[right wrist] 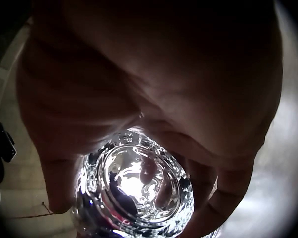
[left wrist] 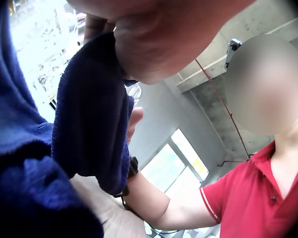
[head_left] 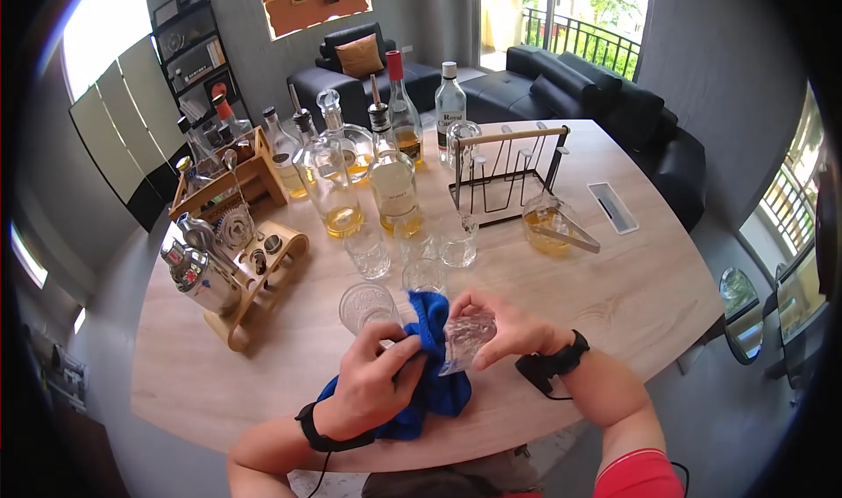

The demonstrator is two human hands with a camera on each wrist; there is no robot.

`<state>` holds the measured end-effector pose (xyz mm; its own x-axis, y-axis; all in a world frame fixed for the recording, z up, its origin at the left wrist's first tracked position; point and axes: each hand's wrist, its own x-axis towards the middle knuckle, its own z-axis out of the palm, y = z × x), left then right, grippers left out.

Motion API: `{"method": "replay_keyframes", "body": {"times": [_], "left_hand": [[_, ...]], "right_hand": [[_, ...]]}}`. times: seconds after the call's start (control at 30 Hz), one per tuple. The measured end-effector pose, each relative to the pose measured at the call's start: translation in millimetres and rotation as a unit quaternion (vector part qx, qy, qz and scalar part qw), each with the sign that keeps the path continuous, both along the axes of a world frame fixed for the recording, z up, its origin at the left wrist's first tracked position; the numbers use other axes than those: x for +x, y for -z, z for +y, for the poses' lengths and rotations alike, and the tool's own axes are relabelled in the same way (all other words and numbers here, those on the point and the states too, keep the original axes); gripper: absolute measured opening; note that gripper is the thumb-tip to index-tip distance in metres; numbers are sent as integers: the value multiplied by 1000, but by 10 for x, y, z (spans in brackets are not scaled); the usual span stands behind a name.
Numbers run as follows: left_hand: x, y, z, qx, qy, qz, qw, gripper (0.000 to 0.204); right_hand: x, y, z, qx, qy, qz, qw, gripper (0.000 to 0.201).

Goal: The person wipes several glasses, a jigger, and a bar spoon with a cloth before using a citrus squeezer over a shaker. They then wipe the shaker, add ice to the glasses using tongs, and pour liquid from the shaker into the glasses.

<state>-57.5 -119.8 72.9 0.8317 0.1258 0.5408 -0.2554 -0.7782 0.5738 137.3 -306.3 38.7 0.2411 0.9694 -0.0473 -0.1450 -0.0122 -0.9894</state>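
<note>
Here, at the pale wooden table's (head_left: 614, 305) near edge, I log: left hand (head_left: 370, 387) curled, pinching blue cloth (head_left: 445, 399); right hand (head_left: 524, 330) curled round clear textured glass (head_left: 469, 338). Rotate gently.

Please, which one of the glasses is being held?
The clear glass in the right hand, next to the blue cloth; no hand holds the other glasses.

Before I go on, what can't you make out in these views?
- How far the blue cloth reaches into the held glass: head view, patterned glass and glare.
- Most of that glass: left wrist view, behind the cloth and left hand.
- Small print on the red-topped bottle: head view, too small.
- Right hand's little finger: head view, behind the hand.
</note>
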Motion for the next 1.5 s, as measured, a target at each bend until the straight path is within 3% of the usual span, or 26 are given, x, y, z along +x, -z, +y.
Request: {"method": "replay_keyframes", "body": {"times": [0.03,0.13,0.2,0.27,0.4,0.43,0.5,0.53,0.6,0.63,0.87,0.9,1.0,1.03,1.13,1.2,1.23,1.3,1.33,1.4,1.47,1.5], "left_hand": [[58,-2,-9,84,35,-53,994,26],[52,130,-61,115,110,-1,987,25],[37,166,-72,135,117,22,984,28],[56,170,-77,142,145,30,979,35],[-25,-49,-124,237,114,52,963,48],[-38,-38,-118,236,114,54,964,48],[-43,12,-88,201,158,177,951,53],[-42,88,-85,201,157,177,951,53],[-23,286,-96,180,185,173,951,55],[11,314,-102,157,204,130,957,52],[47,334,-98,138,171,144,965,55],[32,289,-101,156,161,198,954,55],[93,308,-91,120,151,118,974,56],[80,313,-83,132,149,156,967,55],[63,358,-78,138,148,141,969,52],[70,319,-112,131,140,110,975,51],[63,316,-104,138,139,131,972,51],[67,322,-87,145,140,153,967,52],[83,338,-77,136,140,144,970,55],[73,372,-71,125,139,136,973,57],[51,388,-71,133,131,166,968,59],[61,387,-75,134,131,166,968,59]], "right_hand": [[-25,27,25,-7,-12,-16,1000,85],[-75,62,56,-26,6,-56,998,80],[-111,112,49,-22,8,-16,1000,76],[-153,155,9,-3,32,97,995,78],[-115,257,-13,37,15,124,991,80],[-117,264,-19,36,15,125,991,80],[-100,252,-15,39,-15,94,995,80],[-123,196,-9,39,-16,95,995,80],[-205,55,-2,33,-44,-39,998,74],[-233,105,15,35,-60,-48,996,75],[-306,63,8,-21,18,19,999,79],[-312,93,0,50,15,-9,999,77],[-303,93,-6,104,-1,23,994,73],[-288,106,-8,103,-1,25,994,73],[-221,67,0,35,-41,0,999,76],[-234,-54,20,-129,-30,40,990,85],[-244,-4,17,-128,-30,41,990,85],[-270,130,0,79,-11,-34,996,86],[-269,127,-7,79,-11,-34,996,86],[-272,110,-30,59,-31,43,997,85],[-248,37,-21,32,-32,40,998,85],[-219,-33,-14,-61,-32,26,997,85]]}}
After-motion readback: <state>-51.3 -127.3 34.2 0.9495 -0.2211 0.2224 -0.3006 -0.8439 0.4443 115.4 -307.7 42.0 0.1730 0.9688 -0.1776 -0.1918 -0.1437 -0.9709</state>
